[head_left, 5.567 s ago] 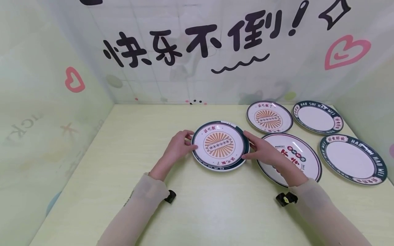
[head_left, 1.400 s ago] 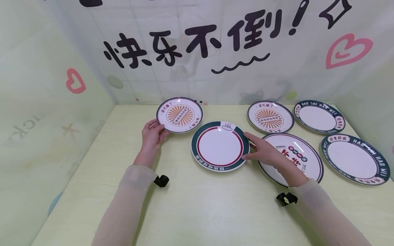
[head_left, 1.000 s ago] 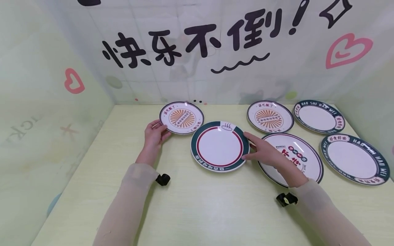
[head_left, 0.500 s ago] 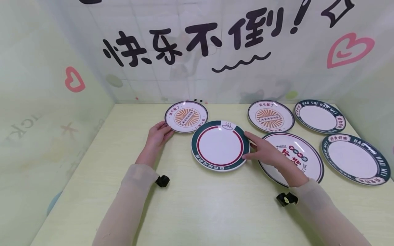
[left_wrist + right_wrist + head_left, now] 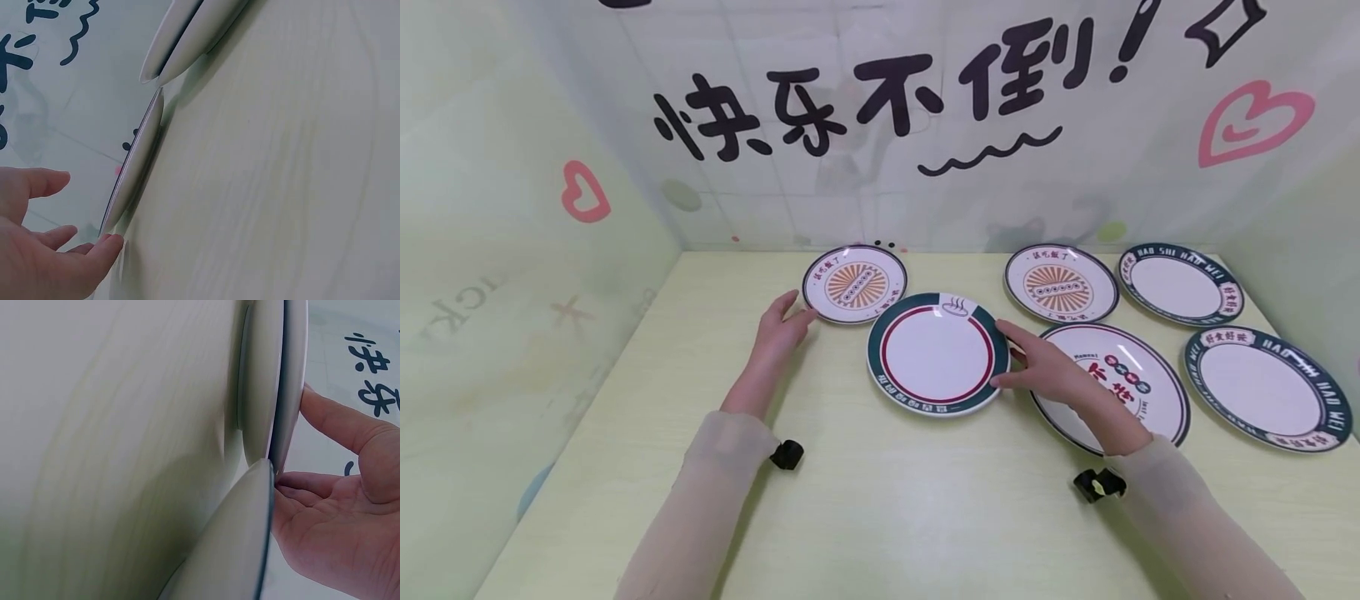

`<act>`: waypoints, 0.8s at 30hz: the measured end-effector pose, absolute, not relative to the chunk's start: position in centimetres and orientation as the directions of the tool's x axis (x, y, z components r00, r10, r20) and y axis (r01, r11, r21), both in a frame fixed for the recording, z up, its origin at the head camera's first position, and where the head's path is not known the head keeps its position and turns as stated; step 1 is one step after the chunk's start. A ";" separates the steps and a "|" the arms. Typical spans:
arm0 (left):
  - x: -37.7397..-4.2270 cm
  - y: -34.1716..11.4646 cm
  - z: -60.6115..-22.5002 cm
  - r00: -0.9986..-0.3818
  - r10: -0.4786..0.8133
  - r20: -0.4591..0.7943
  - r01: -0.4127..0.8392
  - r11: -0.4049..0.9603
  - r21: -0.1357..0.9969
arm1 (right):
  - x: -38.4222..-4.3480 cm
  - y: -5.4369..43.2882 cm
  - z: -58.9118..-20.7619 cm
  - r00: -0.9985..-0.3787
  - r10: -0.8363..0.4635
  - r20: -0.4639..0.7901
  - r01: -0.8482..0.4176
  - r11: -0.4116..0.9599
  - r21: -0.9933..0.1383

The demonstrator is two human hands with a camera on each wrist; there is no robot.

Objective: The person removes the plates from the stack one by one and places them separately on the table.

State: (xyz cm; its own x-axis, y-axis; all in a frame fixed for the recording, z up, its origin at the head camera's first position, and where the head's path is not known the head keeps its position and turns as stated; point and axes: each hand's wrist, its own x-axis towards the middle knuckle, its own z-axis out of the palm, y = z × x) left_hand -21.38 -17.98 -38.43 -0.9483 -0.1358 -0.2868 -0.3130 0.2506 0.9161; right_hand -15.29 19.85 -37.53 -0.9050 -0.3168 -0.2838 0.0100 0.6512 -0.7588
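In the head view, my left hand (image 5: 782,323) is open beside the left rim of a small white plate with an orange sunburst (image 5: 856,285), which lies near the back wall. In the left wrist view its thumb (image 5: 50,182) is apart from the plate, with the other fingertips right at its edge. My right hand (image 5: 1047,363) holds the right rim of a green-rimmed plate (image 5: 937,354) between thumb and fingers. The right wrist view shows the rim of this upper plate (image 5: 296,375) with a second plate (image 5: 262,381) beneath it, hidden from above.
To the right lie another sunburst plate (image 5: 1062,283), a large plate with red lettering (image 5: 1123,375), partly under my right forearm, and two oval plates with dark green lettered rims (image 5: 1180,285). Printed walls enclose the pale table (image 5: 880,517) at the back and sides.
The small sunburst plate, earlier on top of the green-rimmed plate, was carried left, then slid right and lowered beside it. My left hand has let go of it; my right hand has stayed put.
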 end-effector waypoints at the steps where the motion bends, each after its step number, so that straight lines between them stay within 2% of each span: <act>1: -21.2 -18.0 -38.4 -0.949 -0.135 -0.284 -0.311 0.259 0.914 | -15.3 19.9 -37.5 -0.905 -0.316 -0.284 0.010 0.652 -0.758; 24: -19.8 -17.6 -38.1 -0.975 -0.016 -0.219 -0.218 0.193 0.957 | -15.4 19.9 -37.5 -0.904 -0.326 -0.275 -0.005 0.653 -0.758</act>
